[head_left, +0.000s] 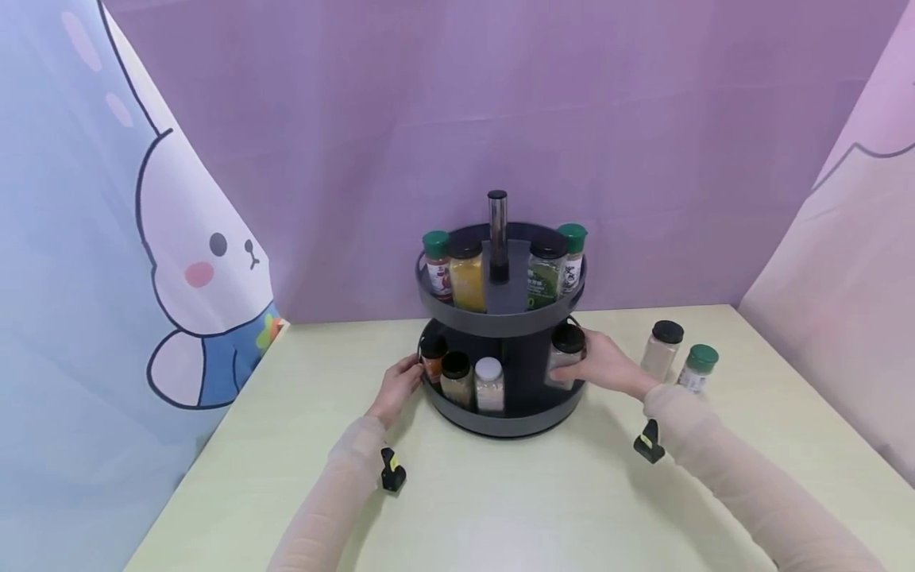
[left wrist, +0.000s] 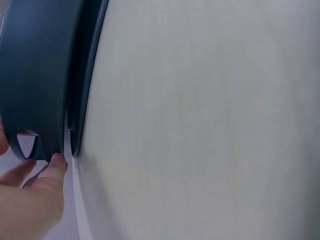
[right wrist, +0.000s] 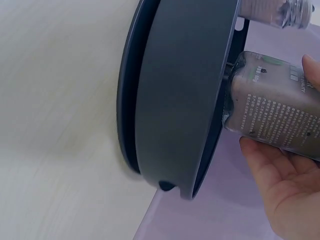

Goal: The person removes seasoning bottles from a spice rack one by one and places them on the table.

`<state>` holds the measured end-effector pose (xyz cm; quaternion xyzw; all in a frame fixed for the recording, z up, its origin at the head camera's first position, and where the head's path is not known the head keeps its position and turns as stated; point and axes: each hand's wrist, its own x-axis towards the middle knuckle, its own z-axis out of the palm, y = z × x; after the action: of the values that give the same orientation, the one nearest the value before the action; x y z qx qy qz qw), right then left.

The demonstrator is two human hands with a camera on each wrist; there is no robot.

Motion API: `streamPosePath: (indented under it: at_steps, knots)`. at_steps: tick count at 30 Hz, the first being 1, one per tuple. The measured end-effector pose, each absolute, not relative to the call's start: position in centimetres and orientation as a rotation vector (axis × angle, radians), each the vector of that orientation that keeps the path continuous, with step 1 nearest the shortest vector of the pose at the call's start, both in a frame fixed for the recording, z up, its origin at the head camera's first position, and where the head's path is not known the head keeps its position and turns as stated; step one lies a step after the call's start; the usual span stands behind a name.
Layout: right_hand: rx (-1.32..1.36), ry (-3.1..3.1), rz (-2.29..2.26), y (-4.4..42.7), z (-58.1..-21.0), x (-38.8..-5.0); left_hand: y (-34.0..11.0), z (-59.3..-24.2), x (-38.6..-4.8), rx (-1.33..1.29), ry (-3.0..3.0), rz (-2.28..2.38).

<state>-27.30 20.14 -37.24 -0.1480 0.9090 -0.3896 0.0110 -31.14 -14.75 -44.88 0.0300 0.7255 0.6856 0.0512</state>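
Note:
A dark grey two-tier spice rack [head_left: 500, 324] with round trays stands on the table. My left hand [head_left: 397, 388] holds the lower tray's rim on its left side; in the left wrist view its fingers [left wrist: 56, 167] lie at the wall beside a cut-out. My right hand [head_left: 604, 365] grips a clear spice jar [right wrist: 275, 102] with a black lid [head_left: 568, 338] over the right of the lower tray. The right wrist view shows printed text on this jar and its base at the tray's rim. A black-lidded orange jar [head_left: 433, 359], a second black-lidded jar [head_left: 457, 381] and a white-lidded jar [head_left: 489, 387] occupy the tray's left half.
Several jars stand on the upper tray [head_left: 500, 324] around a metal post [head_left: 498, 230]. Right of the rack, a black-lidded jar [head_left: 661, 349] and a green-lidded jar [head_left: 697, 369] stand on the pale table [head_left: 500, 508]. A purple cloth [head_left: 343, 199] hangs behind.

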Motion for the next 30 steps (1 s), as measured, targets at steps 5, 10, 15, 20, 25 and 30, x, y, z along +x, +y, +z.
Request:
streamPosePath:
  at_steps: [5, 10, 15, 20, 25, 30]
  knots:
    - [-0.438, 2.875, -1.21, 21.1, -37.2, -27.1, -14.9, -45.1, -31.1, 0.08, 2.226, 2.082]
    - [-0.409, 2.9, -1.208, 22.4, -37.0, -26.9, -14.8, -45.1, -31.3, 0.086, 2.225, 2.08]
    - [-0.393, 2.907, -1.213, 23.7, -36.8, -26.5, -14.7, -45.0, -31.2, 0.078, 2.232, 2.068]
    - [-0.341, 2.927, -1.175, 24.6, -36.6, -26.1, -14.7, -45.0, -31.2, 0.064, 2.24, 2.061]
    - [-0.315, 2.944, -1.143, 25.3, -36.5, -25.8, -14.7, -44.9, -31.1, 0.045, 2.228, 2.06]
    - [-0.281, 2.941, -1.137, 26.0, -36.6, -25.8, -14.7, -44.8, -31.1, 0.059, 2.231, 2.051]
